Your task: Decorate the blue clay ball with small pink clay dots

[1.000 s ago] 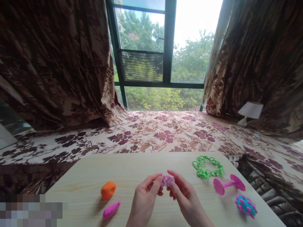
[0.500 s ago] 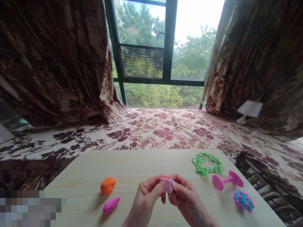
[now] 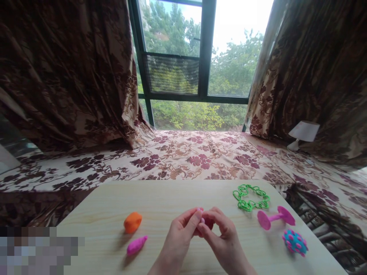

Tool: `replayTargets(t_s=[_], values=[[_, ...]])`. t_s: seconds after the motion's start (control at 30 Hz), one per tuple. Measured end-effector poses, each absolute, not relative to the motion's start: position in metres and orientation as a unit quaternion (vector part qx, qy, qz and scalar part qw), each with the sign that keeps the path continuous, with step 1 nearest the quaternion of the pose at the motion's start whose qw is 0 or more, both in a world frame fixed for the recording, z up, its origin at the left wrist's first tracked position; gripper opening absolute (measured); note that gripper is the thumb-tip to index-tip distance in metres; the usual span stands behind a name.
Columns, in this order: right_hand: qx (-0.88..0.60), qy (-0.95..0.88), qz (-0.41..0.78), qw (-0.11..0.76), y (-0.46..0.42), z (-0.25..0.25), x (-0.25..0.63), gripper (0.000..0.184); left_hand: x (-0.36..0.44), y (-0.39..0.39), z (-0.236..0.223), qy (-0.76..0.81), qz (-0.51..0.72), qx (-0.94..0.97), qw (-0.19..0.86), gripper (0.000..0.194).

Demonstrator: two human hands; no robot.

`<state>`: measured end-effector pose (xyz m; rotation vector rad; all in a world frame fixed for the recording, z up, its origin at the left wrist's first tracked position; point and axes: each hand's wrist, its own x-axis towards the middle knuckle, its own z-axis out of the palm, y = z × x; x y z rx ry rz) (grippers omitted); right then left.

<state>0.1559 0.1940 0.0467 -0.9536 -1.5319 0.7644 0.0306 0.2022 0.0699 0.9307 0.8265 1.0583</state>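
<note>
Over the near middle of the table, my left hand [image 3: 182, 229] and my right hand [image 3: 221, 229] meet at the fingertips. Between them is a small lump of light pink modelling clay [image 3: 202, 220], mostly covered by the fingers. My left thumb and fingers pinch it from one side. The right thumb and index finger close on it from the other, leaving a rounded gap inside that hand. To the left lie an orange clay lump [image 3: 132, 222] and a magenta clay piece with a tapered tip [image 3: 137, 245].
On the table's right are a green chain ring [image 3: 246, 206], a magenta dumbbell-shaped piece [image 3: 275, 217] and a blue lump with pink dots [image 3: 295, 243]. The pale wooden table [image 3: 160, 194] adjoins a flower-patterned cloth [image 3: 183, 156]. A small lamp [image 3: 304, 131] stands farther back right.
My fingers have shifted around the pink clay and now cover more of it. The right hand's fingers have curled, with the thumb lower. The pieces on the table keep their places.
</note>
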Motion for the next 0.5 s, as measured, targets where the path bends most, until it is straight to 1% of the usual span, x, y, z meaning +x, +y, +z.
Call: replayTargets(t_s=[0.07, 0.13, 0.23, 0.3, 0.37, 0.43, 0.5], values=[[-0.389, -0.664, 0.329, 0.548, 0.192, 0.049, 0.153, 0.017, 0.029, 0.202, 0.068, 0.365, 0.483, 0.400, 0.688, 0.021], [-0.388, -0.653, 0.339, 0.555, 0.190, 0.049, 0.150, 0.017, 0.027, 0.203, 0.064, 0.360, 0.485, 0.400, 0.689, 0.020], [-0.404, -0.614, 0.355, 0.578, 0.187, 0.047, 0.146, 0.016, 0.028, 0.203, 0.061, 0.362, 0.480, 0.398, 0.693, 0.026], [-0.423, -0.636, 0.316, 0.564, 0.187, 0.047, 0.146, 0.011, 0.030, 0.202, 0.063, 0.354, 0.482, 0.376, 0.708, 0.029], [-0.439, -0.690, 0.238, 0.524, 0.186, 0.048, 0.148, 0.004, 0.032, 0.201, 0.067, 0.335, 0.481, 0.332, 0.739, 0.030], [-0.434, -0.738, 0.169, 0.489, 0.185, 0.050, 0.150, 0.009, 0.032, 0.201, 0.070, 0.312, 0.482, 0.273, 0.772, 0.032], [-0.404, -0.770, 0.146, 0.471, 0.183, 0.051, 0.150, 0.018, 0.031, 0.202, 0.070, 0.299, 0.496, 0.222, 0.785, 0.035]])
